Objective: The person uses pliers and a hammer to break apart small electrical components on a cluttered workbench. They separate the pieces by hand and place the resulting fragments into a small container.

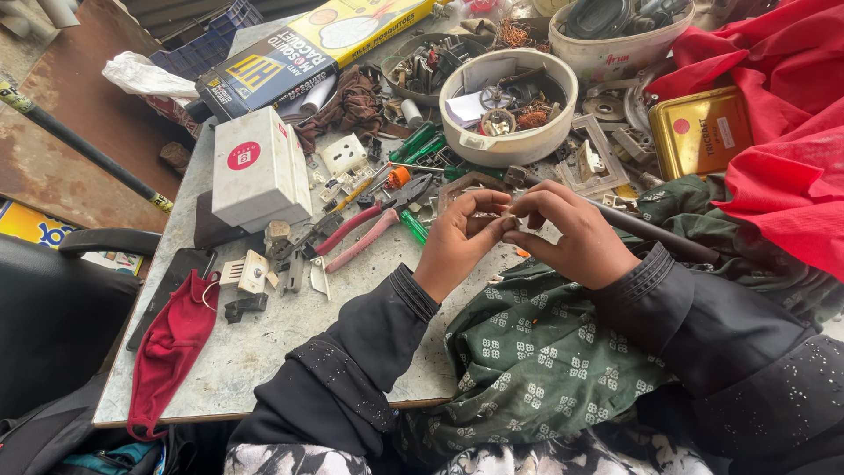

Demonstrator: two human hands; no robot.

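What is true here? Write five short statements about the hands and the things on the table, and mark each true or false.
1. Both hands meet over a small part: left hand, right hand. True; the part is too small to identify.
2. The red-handled pliers are in the left hand. False; they lie on the table.
3. A red face mask lies at the table's left edge. True.
4. The white round bowl is empty. False; it holds small parts.
5. The white box sits on the green cloth. False; it sits on the table.

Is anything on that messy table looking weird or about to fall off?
Yes: the red face mask droops over the table's front edge, partly hanging off. Small plastic parts lie scattered loose beside the red-handled pliers.
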